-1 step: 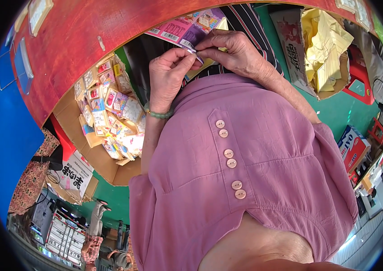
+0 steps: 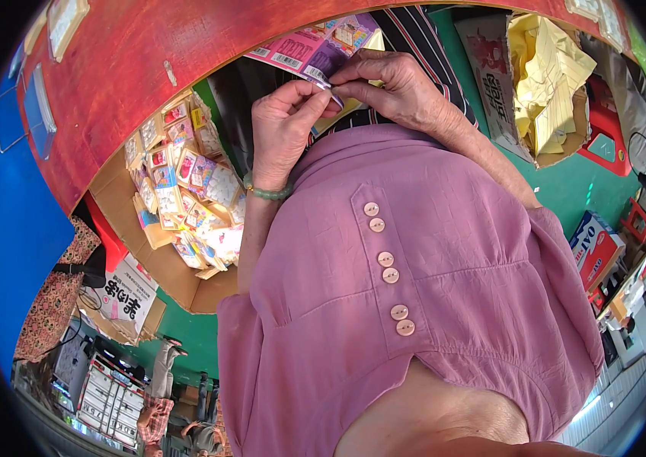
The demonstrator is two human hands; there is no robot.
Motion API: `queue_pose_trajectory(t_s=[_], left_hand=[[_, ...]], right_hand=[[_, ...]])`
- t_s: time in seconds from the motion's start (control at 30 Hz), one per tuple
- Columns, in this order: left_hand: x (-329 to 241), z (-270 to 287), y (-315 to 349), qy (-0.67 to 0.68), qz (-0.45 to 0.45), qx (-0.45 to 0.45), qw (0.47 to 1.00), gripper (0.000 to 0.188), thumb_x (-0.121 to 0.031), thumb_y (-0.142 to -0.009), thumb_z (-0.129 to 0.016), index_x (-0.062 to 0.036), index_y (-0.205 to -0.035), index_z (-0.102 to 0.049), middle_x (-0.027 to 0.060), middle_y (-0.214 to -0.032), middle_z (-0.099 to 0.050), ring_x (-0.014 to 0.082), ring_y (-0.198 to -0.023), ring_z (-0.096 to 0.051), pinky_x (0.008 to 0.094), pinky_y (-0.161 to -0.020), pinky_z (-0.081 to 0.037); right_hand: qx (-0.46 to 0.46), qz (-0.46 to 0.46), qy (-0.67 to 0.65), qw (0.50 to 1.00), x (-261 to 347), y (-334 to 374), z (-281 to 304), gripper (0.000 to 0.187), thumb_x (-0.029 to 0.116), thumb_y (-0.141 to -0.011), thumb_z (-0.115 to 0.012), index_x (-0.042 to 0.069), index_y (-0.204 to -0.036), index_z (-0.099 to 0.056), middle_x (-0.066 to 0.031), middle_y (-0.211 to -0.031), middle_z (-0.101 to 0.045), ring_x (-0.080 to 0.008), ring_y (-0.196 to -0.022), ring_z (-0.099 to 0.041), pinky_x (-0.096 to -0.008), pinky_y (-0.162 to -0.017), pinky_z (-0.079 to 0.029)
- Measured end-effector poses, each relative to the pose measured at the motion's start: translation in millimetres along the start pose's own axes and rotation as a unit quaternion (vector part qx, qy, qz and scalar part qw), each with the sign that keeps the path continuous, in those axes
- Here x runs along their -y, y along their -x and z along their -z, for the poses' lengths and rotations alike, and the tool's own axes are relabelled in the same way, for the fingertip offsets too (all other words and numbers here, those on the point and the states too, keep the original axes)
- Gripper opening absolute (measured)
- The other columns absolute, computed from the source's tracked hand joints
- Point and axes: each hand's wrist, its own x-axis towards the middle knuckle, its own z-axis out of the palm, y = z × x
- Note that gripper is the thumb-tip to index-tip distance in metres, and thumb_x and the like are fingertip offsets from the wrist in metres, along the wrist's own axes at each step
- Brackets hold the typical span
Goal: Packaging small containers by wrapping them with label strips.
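A pink and purple printed sheet [image 2: 302,52] with barcodes and small pictures lies over my lap, its far side reaching the table edge. At its near corner both hands meet. My left hand [image 2: 283,126], with a green bead bracelet [image 2: 268,193] at the wrist, is closed in a pinch on that corner. From the other side my right hand [image 2: 399,85] pinches the same edge, thumb against forefinger. The fingertips hide part of the corner. Some yellow paper [image 2: 372,44] shows behind my right fingers.
Left of my lap, a cardboard box [image 2: 178,283] holds many small packs with white pieces. A red table [image 2: 140,46] curves across the front. At right stands a box of crumpled yellow paper [image 2: 550,76], near a red stool [image 2: 611,141]. People stand farther back at lower left.
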Motion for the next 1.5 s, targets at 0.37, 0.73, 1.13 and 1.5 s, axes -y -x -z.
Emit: queue_pose_trajectory(t_s=[0.37, 0.73, 1.13, 1.5], left_hand=[[-5, -17, 0, -0.051, -0.038, -0.026, 0.998, 0.007, 0.000, -0.088, -0.060, 0.0050, -0.089, -0.065, 0.0067, -0.077, -0.067, 0.0096, -0.071, -0.064, 0.0225, -0.067, -0.055], [-12, -25, -1, -0.035, -0.016, -0.044, 0.998, 0.007, 0.001, -0.087, -0.060, 0.0057, -0.086, -0.064, 0.0069, -0.077, -0.067, 0.0098, -0.071, -0.065, 0.0229, -0.067, -0.055], [-3, -21, -1, 0.004, -0.001, -0.037, 0.999, 0.008, -0.002, -0.087, -0.061, 0.0053, -0.085, -0.063, 0.0071, -0.075, -0.067, 0.0093, -0.069, -0.064, 0.0229, -0.067, -0.055], [-1, -18, -6, 0.003, -0.002, -0.057, 0.998, 0.010, -0.004, -0.084, -0.061, 0.0053, -0.081, -0.063, 0.0066, -0.071, -0.066, 0.0087, -0.063, -0.063, 0.0230, -0.063, -0.054]], right_hand=[[-0.023, 0.014, 0.020, 0.999, 3, 6, 6, 0.015, 0.008, -0.081, -0.067, 0.001, -0.094, -0.069, -0.0111, -0.086, -0.066, -0.0226, -0.079, -0.066, -0.0309, -0.072, -0.053], [-0.066, 0.065, 0.123, 0.988, 14, 8, 5, 0.012, 0.003, -0.080, -0.065, 0.001, -0.092, -0.065, -0.0129, -0.084, -0.062, -0.0310, -0.077, -0.064, -0.0365, -0.068, -0.053], [-0.042, 0.024, 0.111, 0.993, 12, 7, 3, 0.010, 0.006, -0.083, -0.062, 0.000, -0.092, -0.061, -0.0138, -0.087, -0.062, -0.0314, -0.084, -0.063, -0.0372, -0.072, -0.052], [-0.009, -0.009, 0.084, 0.996, 7, 4, 0, 0.010, 0.006, -0.085, -0.060, 0.000, -0.092, -0.060, -0.0138, -0.088, -0.062, -0.0309, -0.086, -0.063, -0.0372, -0.074, -0.052]])
